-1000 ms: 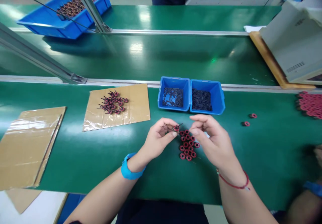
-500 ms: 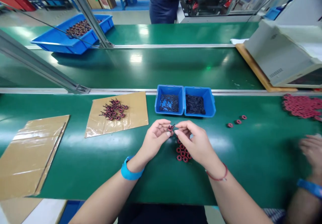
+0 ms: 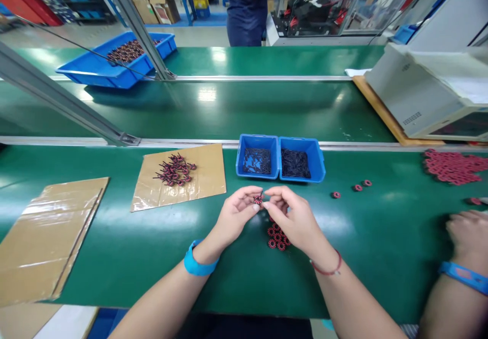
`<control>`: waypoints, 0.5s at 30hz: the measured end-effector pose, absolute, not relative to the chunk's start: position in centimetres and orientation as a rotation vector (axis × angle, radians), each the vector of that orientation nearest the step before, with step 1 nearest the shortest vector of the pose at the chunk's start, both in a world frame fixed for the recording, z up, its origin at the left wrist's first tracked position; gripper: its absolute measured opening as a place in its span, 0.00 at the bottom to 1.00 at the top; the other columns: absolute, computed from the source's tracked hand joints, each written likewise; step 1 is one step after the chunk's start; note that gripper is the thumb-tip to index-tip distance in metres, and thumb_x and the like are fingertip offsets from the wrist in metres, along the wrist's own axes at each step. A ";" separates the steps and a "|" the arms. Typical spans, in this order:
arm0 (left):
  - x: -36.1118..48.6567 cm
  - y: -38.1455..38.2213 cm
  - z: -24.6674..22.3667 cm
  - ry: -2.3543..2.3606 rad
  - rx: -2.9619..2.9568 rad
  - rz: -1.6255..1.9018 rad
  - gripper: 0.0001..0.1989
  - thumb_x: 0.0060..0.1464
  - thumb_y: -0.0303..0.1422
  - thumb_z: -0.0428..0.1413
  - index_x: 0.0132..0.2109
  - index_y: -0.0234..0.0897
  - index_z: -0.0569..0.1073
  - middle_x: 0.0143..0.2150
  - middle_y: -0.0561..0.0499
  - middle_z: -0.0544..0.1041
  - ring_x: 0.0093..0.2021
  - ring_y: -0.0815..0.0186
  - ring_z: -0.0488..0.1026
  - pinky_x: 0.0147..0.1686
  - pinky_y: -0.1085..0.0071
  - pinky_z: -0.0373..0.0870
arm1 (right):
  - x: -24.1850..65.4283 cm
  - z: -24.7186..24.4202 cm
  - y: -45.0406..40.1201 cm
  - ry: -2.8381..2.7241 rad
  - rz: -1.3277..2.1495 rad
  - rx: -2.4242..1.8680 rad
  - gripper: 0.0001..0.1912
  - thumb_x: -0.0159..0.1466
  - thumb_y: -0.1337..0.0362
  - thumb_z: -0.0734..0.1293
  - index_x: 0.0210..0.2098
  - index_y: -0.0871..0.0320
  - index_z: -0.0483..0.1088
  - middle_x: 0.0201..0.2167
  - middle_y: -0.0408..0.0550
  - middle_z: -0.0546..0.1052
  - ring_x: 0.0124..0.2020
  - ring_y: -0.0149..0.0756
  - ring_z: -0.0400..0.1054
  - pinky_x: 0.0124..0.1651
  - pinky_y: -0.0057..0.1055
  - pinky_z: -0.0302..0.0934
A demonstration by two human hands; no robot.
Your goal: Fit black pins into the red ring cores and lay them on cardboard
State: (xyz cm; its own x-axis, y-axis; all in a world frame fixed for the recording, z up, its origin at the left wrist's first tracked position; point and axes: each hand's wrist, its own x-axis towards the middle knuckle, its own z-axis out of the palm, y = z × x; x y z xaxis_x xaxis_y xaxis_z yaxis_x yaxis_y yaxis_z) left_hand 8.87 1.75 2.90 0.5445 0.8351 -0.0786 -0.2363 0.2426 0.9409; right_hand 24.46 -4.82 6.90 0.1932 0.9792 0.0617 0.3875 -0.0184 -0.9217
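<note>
My left hand (image 3: 237, 215) pinches a small red-and-black ring-shaped coil (image 3: 257, 199) between thumb and fingers, its toothed face towards me. My right hand (image 3: 293, 214) meets it from the right, thumb and forefinger closed at the coil's edge by a short dark lead; whatever sits in those fingertips is too small to make out. Partly under my right hand lies a cluster of similar coils (image 3: 276, 237). Just beyond my hands stand two blue bins, the left bin (image 3: 238, 164) and the right bin (image 3: 320, 162), both holding short black tube pieces (image 3: 295, 163).
Coils with dark leads (image 3: 175, 170) lie piled on a cardboard sheet (image 3: 209, 176); more cardboard (image 3: 46, 237) is at far left. Several red rings (image 3: 453, 166) sit right, near a co-worker's hand (image 3: 470, 232). A metal rail (image 3: 190, 143) runs behind the bins.
The coil in my left hand has turned, and its ring face now shows more. The co-worker's hand has shifted, with a red ring now beside it. One loose ring moved left.
</note>
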 end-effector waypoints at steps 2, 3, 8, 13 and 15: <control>8.9 2.0 2.6 0.681 1.091 0.795 0.15 0.53 0.33 0.65 0.49 0.38 0.77 0.46 0.45 0.82 0.43 0.63 0.79 0.50 0.61 0.75 | 24.7 7.0 -4.9 -1.314 0.799 -1.558 0.08 0.65 0.64 0.66 0.43 0.56 0.71 0.27 0.43 0.76 0.25 0.31 0.69 0.31 0.29 0.64; 8.8 2.3 2.5 0.697 1.108 0.795 0.15 0.53 0.34 0.64 0.49 0.37 0.77 0.46 0.44 0.82 0.42 0.62 0.80 0.50 0.60 0.75 | 24.8 7.0 -4.9 -1.308 0.779 -1.553 0.07 0.65 0.63 0.65 0.43 0.56 0.71 0.28 0.43 0.76 0.25 0.31 0.69 0.30 0.29 0.65; 7.5 4.8 2.4 0.967 1.421 0.896 0.10 0.55 0.33 0.59 0.44 0.35 0.76 0.41 0.44 0.81 0.43 0.60 0.80 0.48 0.60 0.75 | 25.6 6.6 -4.9 -1.362 0.621 -1.569 0.07 0.67 0.63 0.64 0.41 0.57 0.73 0.29 0.45 0.77 0.27 0.33 0.70 0.31 0.30 0.66; 2.1 7.4 2.2 1.362 1.569 1.024 0.09 0.47 0.30 0.61 0.39 0.37 0.76 0.38 0.49 0.74 0.38 0.63 0.74 0.45 0.62 0.72 | 26.4 6.0 -4.7 -1.382 0.415 -1.543 0.07 0.67 0.63 0.63 0.40 0.57 0.74 0.31 0.46 0.78 0.28 0.34 0.71 0.33 0.31 0.67; -0.8 7.6 1.7 1.526 1.594 1.012 0.08 0.45 0.29 0.61 0.36 0.37 0.75 0.34 0.51 0.72 0.34 0.63 0.72 0.43 0.62 0.72 | 26.4 5.9 -4.7 -1.399 0.386 -1.516 0.08 0.67 0.63 0.63 0.40 0.57 0.74 0.30 0.46 0.78 0.27 0.33 0.71 0.32 0.30 0.66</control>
State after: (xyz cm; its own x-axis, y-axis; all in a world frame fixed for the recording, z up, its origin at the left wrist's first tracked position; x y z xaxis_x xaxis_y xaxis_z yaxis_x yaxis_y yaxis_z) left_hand -0.76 7.62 1.74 0.0010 0.9976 0.0694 0.4521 -0.0623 0.8898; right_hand 26.44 -4.67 5.87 0.2805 0.8832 0.3759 0.5652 0.1645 -0.8084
